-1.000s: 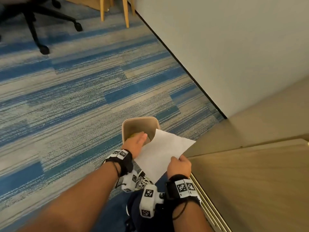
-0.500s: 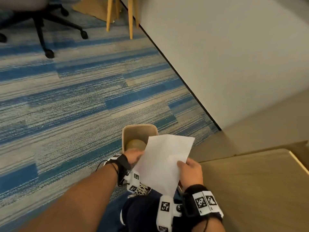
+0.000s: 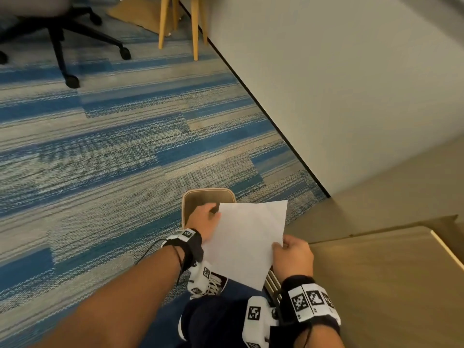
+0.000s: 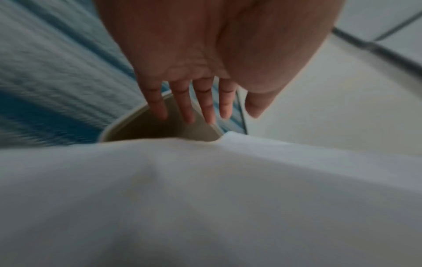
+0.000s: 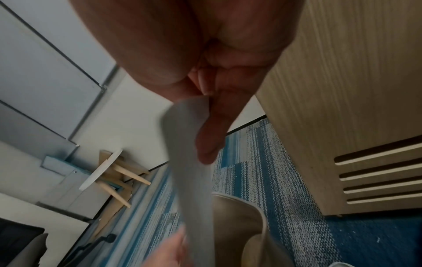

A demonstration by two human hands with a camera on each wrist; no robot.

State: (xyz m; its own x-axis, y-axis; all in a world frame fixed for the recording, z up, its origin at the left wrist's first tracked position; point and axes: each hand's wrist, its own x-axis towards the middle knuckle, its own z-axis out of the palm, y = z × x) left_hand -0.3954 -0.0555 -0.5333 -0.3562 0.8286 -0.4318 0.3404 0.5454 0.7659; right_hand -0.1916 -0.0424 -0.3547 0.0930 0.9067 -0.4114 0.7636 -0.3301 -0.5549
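White sheet (image 3: pixel 247 234) pinched by right hand (image 3: pixel 293 254) (left hand (image 3: pixel 204 219) flat, fingers straight).

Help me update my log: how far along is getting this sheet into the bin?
Done: the sheet is held over the bin. In hand: the right hand pinches its edge; the left hand has straight fingers above the bin mouth. Left: the sheet is flat and outside it, so dropping it in probably remains.

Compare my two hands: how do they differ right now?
The right hand pinches the paper at its edge; the left hand has straight fingers and grips nothing. The left hand hangs over the bin; the right hand is near the wooden cabinet. Both wear tagged wristbands.
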